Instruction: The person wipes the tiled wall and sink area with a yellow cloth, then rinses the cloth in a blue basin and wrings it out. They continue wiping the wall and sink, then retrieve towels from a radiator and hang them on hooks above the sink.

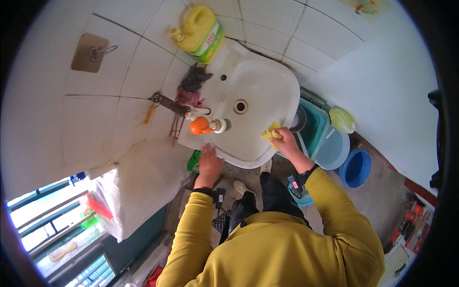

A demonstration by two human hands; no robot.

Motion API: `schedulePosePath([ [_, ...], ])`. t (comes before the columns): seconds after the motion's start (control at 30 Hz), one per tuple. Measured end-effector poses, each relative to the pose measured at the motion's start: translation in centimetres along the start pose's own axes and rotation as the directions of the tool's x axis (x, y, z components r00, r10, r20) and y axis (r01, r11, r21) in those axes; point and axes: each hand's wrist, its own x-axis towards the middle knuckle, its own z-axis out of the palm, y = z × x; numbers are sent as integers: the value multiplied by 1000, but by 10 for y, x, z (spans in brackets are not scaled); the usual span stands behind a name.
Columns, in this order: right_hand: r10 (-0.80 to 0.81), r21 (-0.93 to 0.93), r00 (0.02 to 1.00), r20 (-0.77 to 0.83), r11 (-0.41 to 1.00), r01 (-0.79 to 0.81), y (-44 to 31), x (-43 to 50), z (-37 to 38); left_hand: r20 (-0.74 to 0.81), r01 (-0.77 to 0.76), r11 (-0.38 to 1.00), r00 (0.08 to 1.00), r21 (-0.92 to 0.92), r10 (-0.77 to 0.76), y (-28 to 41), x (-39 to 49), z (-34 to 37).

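My right hand (285, 141) grips a crumpled yellow cloth (271, 135) at the right front rim of a white ceramic washbasin (265, 84). At the basin's left front edge, my left hand (209, 163) holds nothing, its fingers extended towards the tap; whether it touches the rim I cannot tell. Just beyond those fingertips is the orange handle (199, 125) of a tap, whose white spout (221, 125) points over the bowl. A dark drain hole (240, 106) with a stained ring sits in the basin's bottom. No water is seen running.
A yellow plastic jug (199, 32) stands on the basin's back left corner. Near it lie a dark grey rag (195, 78) and a reddish cloth (188, 97). Right of the basin are a green tub (317, 118), a pale blue basin (335, 149), a blue bucket (355, 168) and a cabbage (341, 120).
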Motion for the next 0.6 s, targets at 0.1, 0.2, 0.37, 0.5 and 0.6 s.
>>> schedulePosePath([
  [0.1,-104,320,994,41,944,85,-73,13,6,75,63,998,995,25,-65,13,-7,4],
  [0.2,-431,219,901,53,885,410,-149,21,21,130,90,992,986,88,-101,19,-13,-7],
  [0.37,-701,-112,709,77,701,704,-213,36,71,284,104,992,951,67,-119,13,-10,-23],
  [0.5,-668,-231,743,55,715,660,-226,34,84,257,23,989,965,143,-60,8,-12,-19],
  [0.6,-592,-397,802,84,718,572,-238,29,89,279,-9,990,960,138,-31,1,-13,-19],
])
